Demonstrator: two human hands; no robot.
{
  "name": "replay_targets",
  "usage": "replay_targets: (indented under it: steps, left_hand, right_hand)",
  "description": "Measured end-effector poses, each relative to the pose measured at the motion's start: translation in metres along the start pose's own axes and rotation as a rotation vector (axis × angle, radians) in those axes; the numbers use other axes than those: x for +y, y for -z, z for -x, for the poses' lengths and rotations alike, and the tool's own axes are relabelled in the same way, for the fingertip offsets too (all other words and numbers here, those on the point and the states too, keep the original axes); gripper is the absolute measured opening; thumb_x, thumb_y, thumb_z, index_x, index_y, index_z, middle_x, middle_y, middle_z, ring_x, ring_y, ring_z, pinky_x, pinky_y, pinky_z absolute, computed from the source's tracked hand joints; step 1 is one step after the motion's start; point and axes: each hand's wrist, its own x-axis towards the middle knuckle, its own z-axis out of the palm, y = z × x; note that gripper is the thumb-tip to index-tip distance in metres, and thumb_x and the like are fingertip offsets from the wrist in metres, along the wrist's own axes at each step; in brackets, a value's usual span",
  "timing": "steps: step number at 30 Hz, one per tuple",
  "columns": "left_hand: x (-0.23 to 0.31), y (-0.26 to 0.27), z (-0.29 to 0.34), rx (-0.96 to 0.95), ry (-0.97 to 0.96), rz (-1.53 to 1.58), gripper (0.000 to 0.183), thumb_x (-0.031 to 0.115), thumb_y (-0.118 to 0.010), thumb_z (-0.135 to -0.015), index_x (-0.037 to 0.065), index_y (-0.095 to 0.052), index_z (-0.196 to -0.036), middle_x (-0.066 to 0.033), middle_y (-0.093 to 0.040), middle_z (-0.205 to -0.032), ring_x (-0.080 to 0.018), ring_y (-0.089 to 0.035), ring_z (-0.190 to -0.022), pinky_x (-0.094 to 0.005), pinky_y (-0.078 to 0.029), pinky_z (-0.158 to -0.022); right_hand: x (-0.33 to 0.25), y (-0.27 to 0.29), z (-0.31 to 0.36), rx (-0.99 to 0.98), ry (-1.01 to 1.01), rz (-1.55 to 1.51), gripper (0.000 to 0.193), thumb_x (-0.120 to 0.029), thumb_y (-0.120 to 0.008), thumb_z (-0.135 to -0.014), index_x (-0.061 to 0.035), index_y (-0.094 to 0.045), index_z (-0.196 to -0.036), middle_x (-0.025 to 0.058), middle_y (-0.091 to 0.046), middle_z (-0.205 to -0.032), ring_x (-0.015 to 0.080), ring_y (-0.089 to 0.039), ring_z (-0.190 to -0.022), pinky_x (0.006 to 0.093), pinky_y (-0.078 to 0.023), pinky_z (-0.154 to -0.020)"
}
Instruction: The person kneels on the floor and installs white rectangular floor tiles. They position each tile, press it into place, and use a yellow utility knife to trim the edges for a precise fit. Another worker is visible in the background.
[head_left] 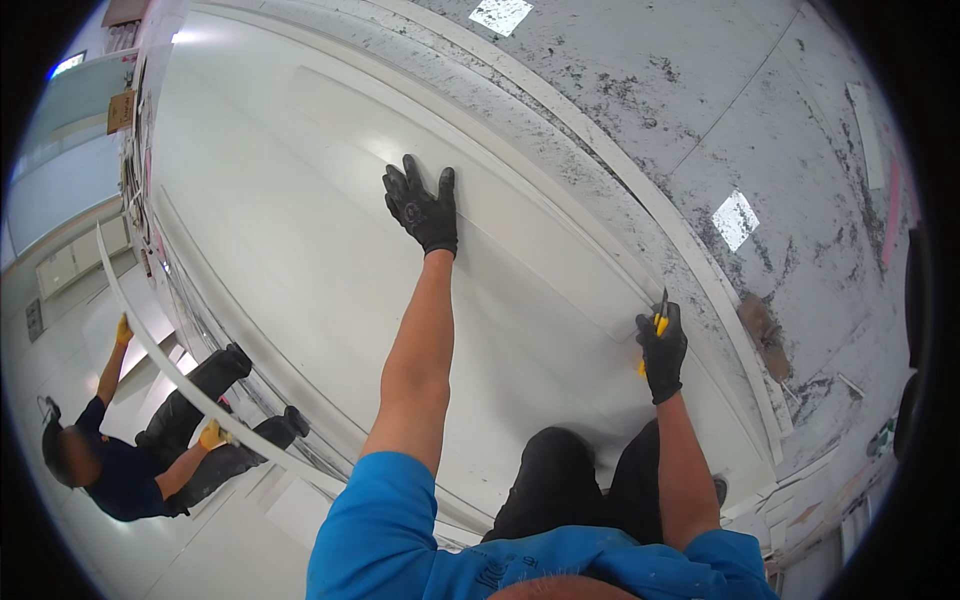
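A large white panel (330, 200) lies beneath me, and I kneel on it. My left hand (423, 208), in a black glove, rests on the panel with its fingers spread and holds nothing. Off to the right, my right hand (662, 350), also gloved in black, is closed around a yellow utility knife (661, 325). The knife's narrow tip points away from me, close to the panel's right edge. Part of its yellow handle is hidden by the fingers.
Beyond the panel's right edge is a grey, dark-flecked surface (640, 90) with a brown block (763, 337) near the panel. At left, another person (130, 460) in yellow gloves holds a long curved white strip (165, 365). A cardboard box (120, 112) sits at the far left.
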Motion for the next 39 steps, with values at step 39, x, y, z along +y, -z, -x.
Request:
replay_targets:
  steps: [39]
  left_hand:
    - [0.009, 0.002, 0.001, -0.170, -0.054, -0.095, 0.085, 0.067, -0.052, -0.091, 0.020, -0.028, -0.157, -0.0163, -0.024, -0.162, -0.0398, -0.017, -0.150, -0.0574, -0.014, -0.118]
  right_hand:
    - [0.023, 0.011, 0.000, -0.007, -0.036, -0.051, 0.035, -0.024, -0.075, -0.089, -0.0048, -0.053, -0.110, 0.0027, -0.059, -0.084, 0.0089, -0.061, -0.067, 0.0248, -0.053, -0.059]
